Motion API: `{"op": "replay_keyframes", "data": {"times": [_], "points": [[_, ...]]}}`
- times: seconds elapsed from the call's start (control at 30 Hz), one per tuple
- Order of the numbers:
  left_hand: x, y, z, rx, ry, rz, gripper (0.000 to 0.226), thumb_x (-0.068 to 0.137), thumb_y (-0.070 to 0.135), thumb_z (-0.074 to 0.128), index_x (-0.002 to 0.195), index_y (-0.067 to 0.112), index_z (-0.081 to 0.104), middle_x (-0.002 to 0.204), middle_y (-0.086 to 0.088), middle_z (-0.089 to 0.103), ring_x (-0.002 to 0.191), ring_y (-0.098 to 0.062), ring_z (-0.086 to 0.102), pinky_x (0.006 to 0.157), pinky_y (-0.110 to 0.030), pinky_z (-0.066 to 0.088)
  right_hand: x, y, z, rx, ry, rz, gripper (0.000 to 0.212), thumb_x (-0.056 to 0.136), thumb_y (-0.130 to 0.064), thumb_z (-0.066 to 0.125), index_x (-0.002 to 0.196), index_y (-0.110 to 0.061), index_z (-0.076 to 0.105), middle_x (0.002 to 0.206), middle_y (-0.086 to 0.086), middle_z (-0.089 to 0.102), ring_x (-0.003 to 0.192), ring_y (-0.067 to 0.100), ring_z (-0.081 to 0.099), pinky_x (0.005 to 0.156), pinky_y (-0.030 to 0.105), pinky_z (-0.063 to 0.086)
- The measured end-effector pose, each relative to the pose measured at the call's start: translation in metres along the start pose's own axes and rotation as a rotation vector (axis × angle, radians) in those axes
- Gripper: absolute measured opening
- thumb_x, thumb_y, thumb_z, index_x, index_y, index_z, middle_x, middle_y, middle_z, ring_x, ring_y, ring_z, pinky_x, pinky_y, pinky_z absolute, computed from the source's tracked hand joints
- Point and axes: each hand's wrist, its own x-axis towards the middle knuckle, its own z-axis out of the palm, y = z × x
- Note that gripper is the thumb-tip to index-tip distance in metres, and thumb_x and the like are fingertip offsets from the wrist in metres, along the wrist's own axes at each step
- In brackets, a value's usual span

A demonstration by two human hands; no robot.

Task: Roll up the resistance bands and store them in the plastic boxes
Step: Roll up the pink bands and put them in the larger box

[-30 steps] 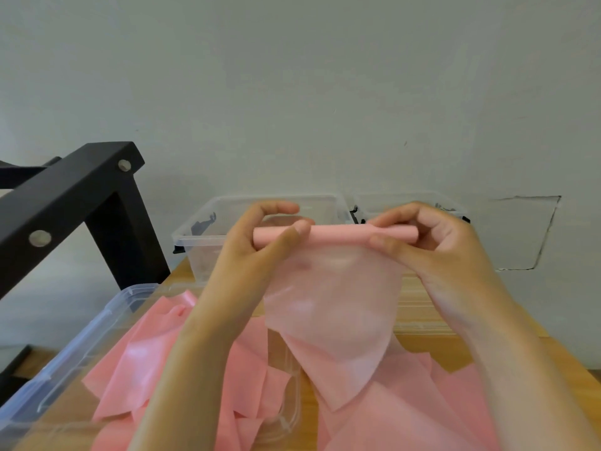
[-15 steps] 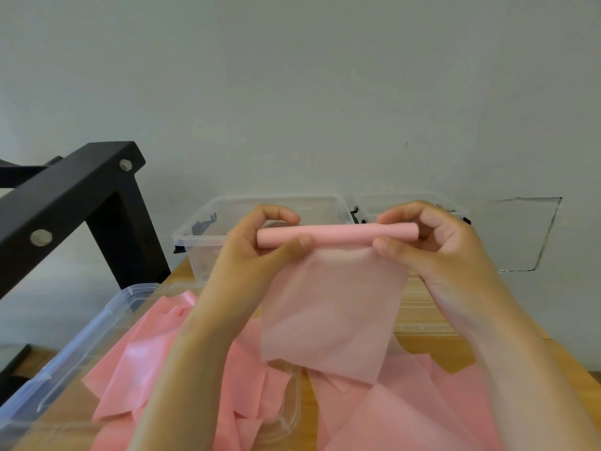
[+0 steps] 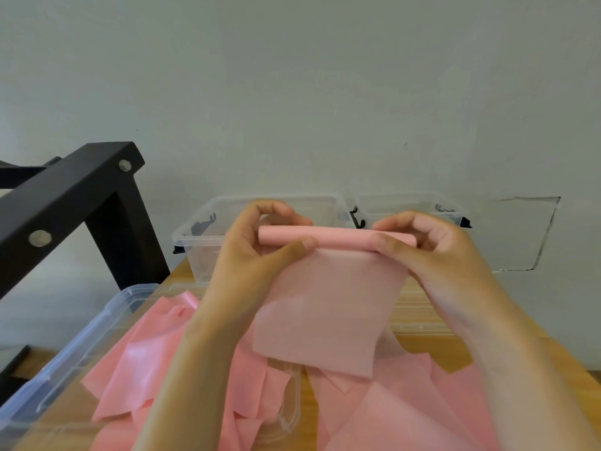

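Pale wall backs a wooden table. Held in the air above it, a pink resistance band is partly rolled, with a tight roll on top and a flat tail hanging. The left hand pinches the roll's left end between thumb and curled fingers; the right hand pinches the right end. Loose pink bands lie heaped below, partly in a clear bin. Behind stand a clear plastic box and a second box, with a black metal frame to the left.

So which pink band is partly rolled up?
The band held by the left hand and right hand: its top is a tight tube. The other bands lie loose underneath.
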Motion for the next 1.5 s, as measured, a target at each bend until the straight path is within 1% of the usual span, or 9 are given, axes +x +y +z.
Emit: {"op": "replay_keyframes", "data": {"times": [0.1, 0.3, 0.4, 0.57, 0.73, 0.93, 1.1, 1.3, 1.5], "points": [[-0.001, 0.0, 0.0, 0.022, -0.027, -0.098, 0.023, 0.075, 0.029, 0.077, 0.091, 0.028, 0.061, 0.099, 0.003, 0.072, 0.081, -0.017, 0.067, 0.073, -0.034, 0.049, -0.001, -0.004, 0.001, -0.009, 0.021, -0.058, 0.016, 0.076, -0.007, 0.075, 0.08, -0.022, 0.07, 0.077, -0.009, 0.07, 0.071, 0.002, 0.061, 0.064, 0.011, 0.047], [0.0, 0.002, 0.001, 0.065, -0.002, 0.031, 0.031, 0.07, 0.013, 0.08, 0.088, 0.022, 0.057, 0.096, 0.001, 0.071, 0.088, -0.014, 0.066, 0.079, -0.03, 0.051, 0.0, 0.002, -0.001, 0.0, -0.071, 0.031, 0.018, 0.075, -0.017, 0.078, 0.09, -0.023, 0.07, 0.086, -0.007, 0.069, 0.083, 0.008, 0.062, 0.08, 0.031, 0.047], [-0.001, 0.002, 0.001, 0.071, 0.02, 0.009, 0.034, 0.069, 0.021, 0.081, 0.093, 0.024, 0.057, 0.1, 0.003, 0.072, 0.09, -0.015, 0.066, 0.081, -0.035, 0.051, 0.0, 0.002, 0.0, -0.01, -0.036, 0.005, 0.009, 0.081, -0.014, 0.073, 0.088, -0.02, 0.07, 0.079, -0.011, 0.068, 0.076, 0.002, 0.061, 0.071, 0.019, 0.046], [-0.002, 0.003, 0.0, 0.168, -0.024, -0.049, 0.005, 0.087, 0.022, 0.065, 0.089, 0.021, 0.06, 0.083, 0.009, 0.066, 0.069, -0.006, 0.058, 0.063, -0.018, 0.044, -0.003, -0.005, -0.001, 0.019, -0.045, -0.066, 0.027, 0.077, 0.004, 0.071, 0.087, -0.02, 0.066, 0.078, -0.012, 0.067, 0.075, 0.003, 0.06, 0.068, 0.014, 0.048], [-0.002, 0.005, 0.0, 0.099, -0.015, 0.048, 0.027, 0.078, 0.006, 0.075, 0.093, 0.02, 0.057, 0.096, 0.0, 0.069, 0.089, -0.014, 0.064, 0.079, -0.029, 0.051, -0.001, -0.001, -0.001, -0.038, -0.068, 0.024, 0.012, 0.079, -0.015, 0.073, 0.089, -0.019, 0.069, 0.08, -0.008, 0.071, 0.074, 0.003, 0.062, 0.064, 0.011, 0.045], [-0.003, 0.003, 0.0, 0.119, -0.033, -0.128, 0.014, 0.081, 0.027, 0.069, 0.093, 0.025, 0.061, 0.079, 0.006, 0.068, 0.07, -0.015, 0.064, 0.065, -0.031, 0.048, -0.002, -0.004, 0.001, -0.002, -0.028, -0.087, 0.026, 0.074, 0.0, 0.075, 0.08, -0.024, 0.07, 0.088, -0.001, 0.071, 0.082, 0.007, 0.063, 0.075, 0.022, 0.049], [-0.001, 0.003, -0.001, 0.093, 0.001, -0.008, 0.029, 0.075, 0.001, 0.074, 0.089, 0.021, 0.057, 0.097, -0.003, 0.072, 0.084, -0.014, 0.066, 0.071, -0.024, 0.051, 0.0, 0.008, 0.0, -0.035, -0.086, 0.096, 0.026, 0.073, -0.025, 0.08, 0.096, -0.022, 0.069, 0.087, -0.007, 0.071, 0.08, 0.007, 0.063, 0.076, 0.026, 0.047], [-0.003, 0.0, -0.006, 0.168, -0.075, -0.131, 0.021, 0.082, 0.022, 0.07, 0.1, 0.025, 0.06, 0.097, 0.008, 0.069, 0.075, -0.009, 0.062, 0.064, -0.021, 0.045, 0.0, 0.004, -0.002, 0.0, -0.025, 0.005, 0.017, 0.079, -0.005, 0.072, 0.087, -0.02, 0.067, 0.07, -0.013, 0.067, 0.065, 0.0, 0.061, 0.06, 0.01, 0.044], [-0.001, 0.002, -0.002, 0.083, -0.033, 0.02, 0.023, 0.078, 0.01, 0.075, 0.086, 0.022, 0.057, 0.098, -0.002, 0.071, 0.086, -0.014, 0.065, 0.076, -0.027, 0.051, 0.0, 0.005, -0.003, 0.033, -0.087, 0.07, 0.019, 0.077, -0.007, 0.073, 0.09, -0.02, 0.069, 0.08, -0.007, 0.068, 0.078, 0.008, 0.062, 0.078, 0.028, 0.046]]}}
